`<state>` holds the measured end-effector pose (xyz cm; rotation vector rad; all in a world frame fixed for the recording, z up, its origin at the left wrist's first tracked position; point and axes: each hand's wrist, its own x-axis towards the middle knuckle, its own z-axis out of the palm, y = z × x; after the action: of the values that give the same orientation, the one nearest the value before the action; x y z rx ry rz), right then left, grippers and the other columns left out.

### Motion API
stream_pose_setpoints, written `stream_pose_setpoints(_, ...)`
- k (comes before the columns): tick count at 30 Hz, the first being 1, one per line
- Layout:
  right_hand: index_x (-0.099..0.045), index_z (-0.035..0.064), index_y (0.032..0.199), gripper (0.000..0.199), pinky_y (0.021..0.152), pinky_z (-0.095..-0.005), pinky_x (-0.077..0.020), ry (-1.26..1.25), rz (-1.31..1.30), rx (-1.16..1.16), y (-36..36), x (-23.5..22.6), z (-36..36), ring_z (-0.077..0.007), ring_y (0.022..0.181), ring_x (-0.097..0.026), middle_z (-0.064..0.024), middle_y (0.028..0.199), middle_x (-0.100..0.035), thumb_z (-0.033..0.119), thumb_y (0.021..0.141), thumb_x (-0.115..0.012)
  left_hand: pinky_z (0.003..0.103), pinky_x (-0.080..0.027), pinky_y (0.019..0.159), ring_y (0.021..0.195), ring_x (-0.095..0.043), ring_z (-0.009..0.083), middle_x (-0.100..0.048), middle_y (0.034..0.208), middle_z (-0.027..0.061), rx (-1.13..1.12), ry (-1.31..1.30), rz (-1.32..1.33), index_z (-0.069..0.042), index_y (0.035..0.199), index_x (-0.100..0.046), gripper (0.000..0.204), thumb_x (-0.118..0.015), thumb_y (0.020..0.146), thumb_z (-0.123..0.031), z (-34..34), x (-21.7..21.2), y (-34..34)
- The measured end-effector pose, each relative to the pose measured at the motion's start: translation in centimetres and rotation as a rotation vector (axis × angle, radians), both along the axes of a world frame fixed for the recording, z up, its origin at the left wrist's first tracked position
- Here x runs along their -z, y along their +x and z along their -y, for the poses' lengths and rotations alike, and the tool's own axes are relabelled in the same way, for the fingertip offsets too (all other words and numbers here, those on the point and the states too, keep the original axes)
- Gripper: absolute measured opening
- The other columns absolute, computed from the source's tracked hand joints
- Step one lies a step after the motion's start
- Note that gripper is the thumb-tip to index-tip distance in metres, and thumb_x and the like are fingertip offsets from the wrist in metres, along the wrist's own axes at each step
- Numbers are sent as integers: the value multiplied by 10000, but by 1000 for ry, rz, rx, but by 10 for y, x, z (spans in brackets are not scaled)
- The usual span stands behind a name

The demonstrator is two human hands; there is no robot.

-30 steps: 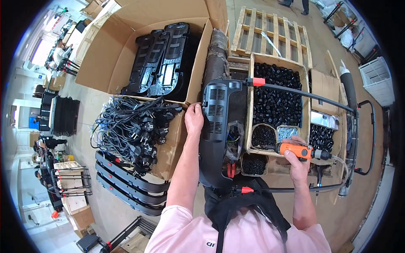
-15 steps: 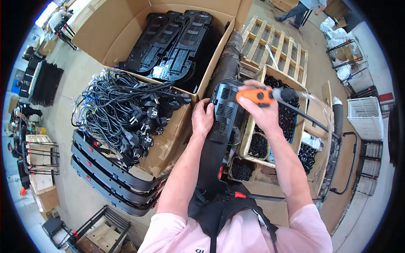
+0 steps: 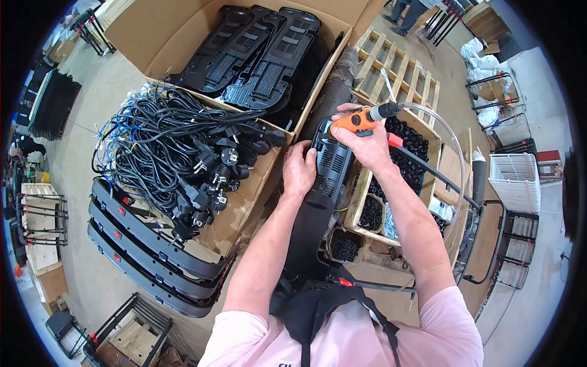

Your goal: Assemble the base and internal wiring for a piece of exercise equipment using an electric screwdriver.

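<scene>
My right hand (image 3: 369, 145) is closed around an orange air screwdriver (image 3: 350, 124) with a black hose connector. It stands over the far part of a black vented plastic housing (image 3: 330, 162). The driver's working end is hidden, so I cannot tell whether it touches the housing. My left hand (image 3: 299, 169) grips the left edge of this housing, its thumb along the side and its fingers curled. The housing lies lengthwise in front of me, joined or close to a long black part (image 3: 306, 229) running toward my body.
Left are tangled black power cords (image 3: 165, 140), several curved grey parts (image 3: 143, 260) and a cardboard box (image 3: 137, 37) of black panels (image 3: 269, 67). Right, a wooden tray (image 3: 437, 168) holds small black parts and screws. A clear hose (image 3: 455, 140) loops over it. A pallet (image 3: 397, 70) lies beyond.
My right hand has moved the air screwdriver a little farther from me, over the housing's far part. My left hand stays on the housing edge. The whole view has shifted slightly.
</scene>
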<state>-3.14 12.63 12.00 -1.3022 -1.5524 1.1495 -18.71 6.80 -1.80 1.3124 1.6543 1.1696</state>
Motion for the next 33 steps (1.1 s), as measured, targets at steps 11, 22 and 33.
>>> stream_pose_setpoints(11, -664, 108, 1288, 457, 878, -403, -583, 242, 391, -110, -4, 8, -7, -324, 967, -762, -143, 1052, -778, 260, 876, -790, 445, -573, 776, 879, -710, 333, -711, 953, 166, 173, 335, -321, 0, 1372, -543, 606, -799, 906, -290, -14, -152, -11)
stream_pose_setpoints(22, -623, 97, 1298, 406, 860, -517, -582, 384, 406, -26, -5, 18, -18, -480, 1017, -699, -263, 1049, -746, 243, 925, -687, 527, -601, 685, 776, -744, 455, -743, 831, 268, 220, 356, -699, 63, 1301, -504, 531, -671, 1002, -342, -36, -176, 10)
stream_pose_setpoints(33, -656, 64, 1241, 375, 879, -547, -588, 356, 473, 56, -15, 14, -12, -484, 969, -719, -286, 990, -747, 281, 937, -688, 550, -574, 744, 847, -730, 487, -746, 931, 283, 231, 412, -445, 15, 1411, -515, 415, -560, 1078, -228, -37, -156, 2)
